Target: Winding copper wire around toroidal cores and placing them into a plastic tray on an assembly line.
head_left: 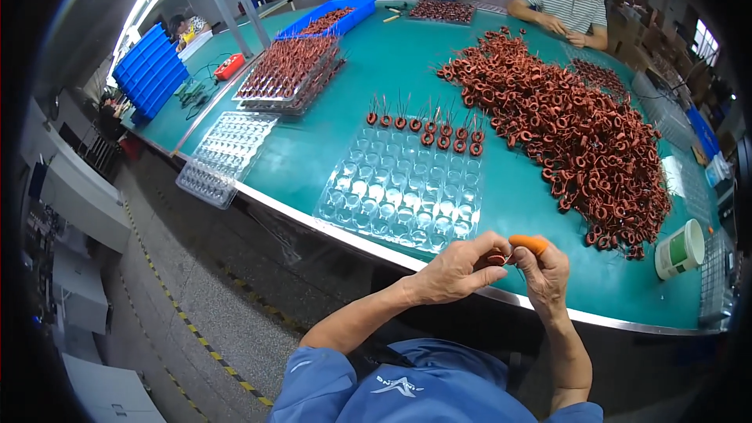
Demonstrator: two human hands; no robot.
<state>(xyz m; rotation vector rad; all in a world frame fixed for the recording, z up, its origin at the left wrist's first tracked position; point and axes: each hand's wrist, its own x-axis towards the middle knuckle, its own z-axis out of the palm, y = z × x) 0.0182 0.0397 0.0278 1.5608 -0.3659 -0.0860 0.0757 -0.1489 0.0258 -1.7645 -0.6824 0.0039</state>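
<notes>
My left hand (454,272) pinches a small red-brown ring coil (496,258) above the table's front edge. Close against it, my right hand (546,272) wears an orange finger cot (529,244), its thumb and forefinger closed at the coil's thin wire leads. The fingers hide part of the coil. Just beyond my left hand lies a clear plastic tray (374,211) with round pockets. Similar coils (428,139) stand with leads up in its far rows, and the nearer pockets hold none. A large heap of loose coils (572,133) spreads to the right.
Stacked filled trays (290,70) and clear trays (223,153) sit at left, near blue crates (150,72). A blue bin (364,6) holds coils farther back. A white-green tub (680,251) stands at right. Across the green table (392,55), a person (565,4) handles small parts.
</notes>
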